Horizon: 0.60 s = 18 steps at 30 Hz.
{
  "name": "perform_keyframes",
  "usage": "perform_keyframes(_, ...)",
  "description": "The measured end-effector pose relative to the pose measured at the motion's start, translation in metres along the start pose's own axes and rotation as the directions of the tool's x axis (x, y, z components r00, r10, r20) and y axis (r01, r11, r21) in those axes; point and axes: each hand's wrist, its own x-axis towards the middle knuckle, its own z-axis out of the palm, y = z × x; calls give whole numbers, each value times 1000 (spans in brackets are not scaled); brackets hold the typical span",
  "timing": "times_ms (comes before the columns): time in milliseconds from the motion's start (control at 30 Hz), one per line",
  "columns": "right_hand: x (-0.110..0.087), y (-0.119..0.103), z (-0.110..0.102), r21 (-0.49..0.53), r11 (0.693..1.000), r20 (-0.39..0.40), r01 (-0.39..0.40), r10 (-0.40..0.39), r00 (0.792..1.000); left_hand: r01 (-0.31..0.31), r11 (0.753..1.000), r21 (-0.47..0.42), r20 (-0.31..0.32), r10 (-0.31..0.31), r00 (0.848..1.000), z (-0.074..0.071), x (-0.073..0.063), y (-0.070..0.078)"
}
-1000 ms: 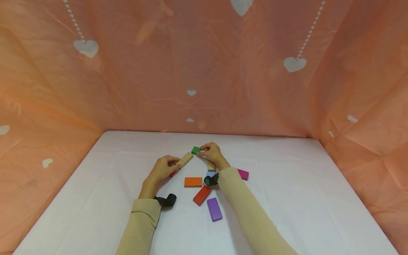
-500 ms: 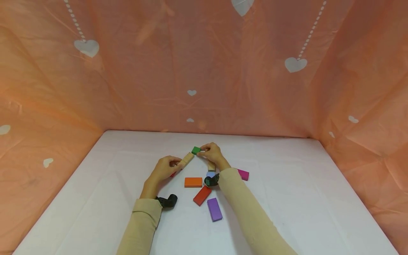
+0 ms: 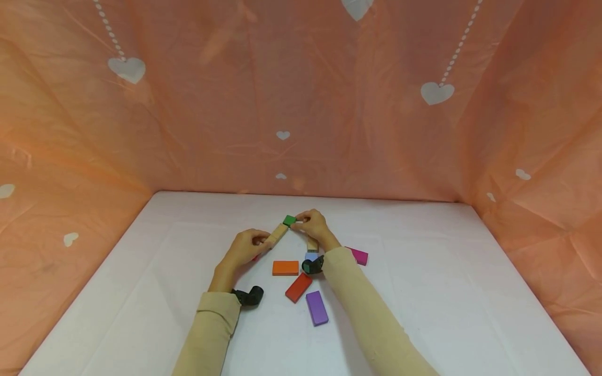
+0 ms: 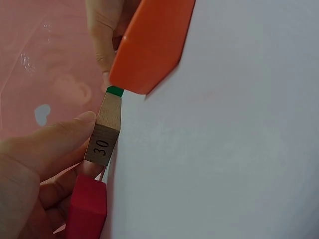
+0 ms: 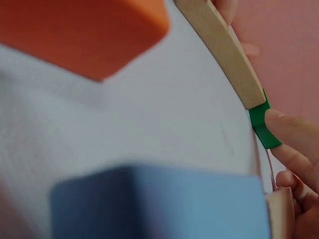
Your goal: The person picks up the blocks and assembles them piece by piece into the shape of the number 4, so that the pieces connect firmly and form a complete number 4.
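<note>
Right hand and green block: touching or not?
Touching. The right wrist view shows it: the right hand has its thumb tip laid against the green block, with no gap between them.

Creased orange sheet (image 3: 320, 94) w/ white hearts (image 3: 127, 69) round 3 sides of white tbl (image 3: 423, 271).

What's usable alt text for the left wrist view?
Left hand holds a wooden block marked 30, its far end meeting a green block at the right hand. In frame, a red block shows below, an orange block above.
</note>
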Motion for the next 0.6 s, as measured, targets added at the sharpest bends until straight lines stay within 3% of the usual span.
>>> perform_keyframes(600, 0, 0, 1, -8, 999, -13, 42, -42, 999, -13, 1000, 10, -10, 13, 1000, 6, 1, 9)
